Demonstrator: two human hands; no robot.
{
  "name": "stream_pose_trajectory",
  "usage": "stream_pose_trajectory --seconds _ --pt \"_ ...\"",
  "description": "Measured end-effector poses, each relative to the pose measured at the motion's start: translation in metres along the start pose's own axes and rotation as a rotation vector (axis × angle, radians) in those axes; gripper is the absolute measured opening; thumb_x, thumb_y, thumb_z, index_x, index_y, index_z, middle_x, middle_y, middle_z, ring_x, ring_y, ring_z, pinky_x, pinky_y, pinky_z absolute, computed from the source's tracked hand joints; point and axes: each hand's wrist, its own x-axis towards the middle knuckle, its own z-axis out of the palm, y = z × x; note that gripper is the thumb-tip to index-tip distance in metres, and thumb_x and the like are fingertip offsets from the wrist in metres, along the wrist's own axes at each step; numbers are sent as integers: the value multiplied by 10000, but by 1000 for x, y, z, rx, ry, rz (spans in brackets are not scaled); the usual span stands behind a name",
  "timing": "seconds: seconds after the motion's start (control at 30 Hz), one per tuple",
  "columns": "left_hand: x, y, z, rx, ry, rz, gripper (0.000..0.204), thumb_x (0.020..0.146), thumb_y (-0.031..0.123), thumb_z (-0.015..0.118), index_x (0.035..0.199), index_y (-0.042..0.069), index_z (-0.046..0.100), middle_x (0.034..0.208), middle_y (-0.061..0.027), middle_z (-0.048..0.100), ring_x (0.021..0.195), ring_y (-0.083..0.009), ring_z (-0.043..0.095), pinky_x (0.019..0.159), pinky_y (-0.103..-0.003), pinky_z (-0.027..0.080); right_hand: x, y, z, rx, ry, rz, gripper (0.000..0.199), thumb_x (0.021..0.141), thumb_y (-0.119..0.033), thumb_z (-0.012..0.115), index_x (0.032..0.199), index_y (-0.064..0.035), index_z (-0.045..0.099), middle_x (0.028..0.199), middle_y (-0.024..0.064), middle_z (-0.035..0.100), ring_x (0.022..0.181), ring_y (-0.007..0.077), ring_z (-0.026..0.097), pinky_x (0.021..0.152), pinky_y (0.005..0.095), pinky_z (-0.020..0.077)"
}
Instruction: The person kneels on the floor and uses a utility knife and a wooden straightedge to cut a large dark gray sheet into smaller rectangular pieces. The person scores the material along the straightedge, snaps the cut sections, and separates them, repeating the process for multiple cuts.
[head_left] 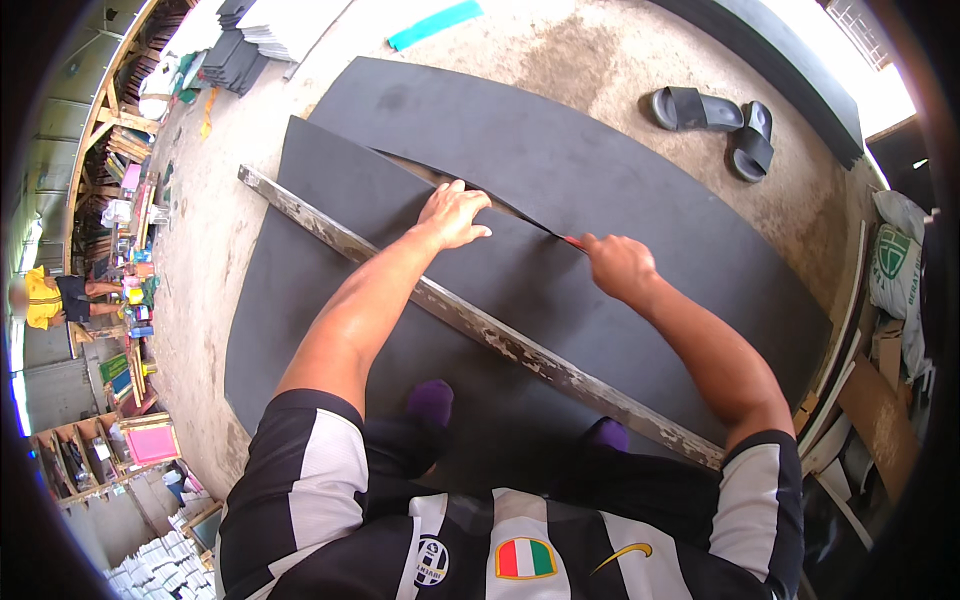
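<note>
A large black sheet [690, 260], like foam or rubber, lies on the floor with a long slit across it. My right hand [620, 266] is closed round a slim red-handled knife [574, 241] at the near right end of the slit. Its blade is hard to make out against the black. My left hand [455, 214] lies on the sheet beside the slit, thumb apart and fingers bent at the cut edge. A long, worn metal straightedge [520, 350] lies across the sheet, between the slit and my feet, passing under my left forearm.
Black slide sandals [690, 108] sit on the concrete floor beyond the sheet. A teal strip [435, 24] and stacked dark sheets [232, 62] lie at the far left. A white sack [897, 255] and cardboard scraps [880, 405] stand right. Another person [70, 298] is at the left.
</note>
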Motion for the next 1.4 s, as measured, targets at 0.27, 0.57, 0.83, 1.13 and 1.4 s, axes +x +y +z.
stream_pose_trajectory --seconds 0.27,0.57,0.83,1.13,1.4 --pt "24 23 1 60 -136 -51 647 817 589 820 1246 114 727 1261 -66 737 1249 -301 580 1127 -443 439 -119 78 -10 -4 -116 144 228 1005 -117 532 1193 -75 656 909 183 767 855 385 768 718 504 610" --pt "18 80 22 43 -18 -91 655 783 603 848 1177 93 733 1216 -58 746 1222 -259 582 1138 -429 404 -32 18 -7 186 157 -41 267 1056 -190 540 1293 -82 599 928 182 762 833 392 758 703 518 601" --pt "6 82 23 37 75 -105 617 767 578 867 1160 122 728 1175 -46 754 1213 -256 568 1135 -426 393 -3 0 -4 104 44 -55 272 995 -133 588 1260 -70 595 940 176 770 899 370 776 781 488 625" --pt "3 79 21 -24 90 -91 593 750 566 888 1094 113 720 1054 -20 743 1150 -250 589 1093 -422 422 -60 62 19 -78 -73 44 184 956 -126 608 1111 -70 691 950 186 775 931 390 767 811 491 613" --pt "23 111 15 62 -175 -131 760 738 672 849 1214 91 737 1212 -97 748 1279 -309 588 1157 -467 408 -165 114 10 -22 -54 173 180 984 -169 595 1121 -104 692 881 197 761 823 420 749 741 536 598"
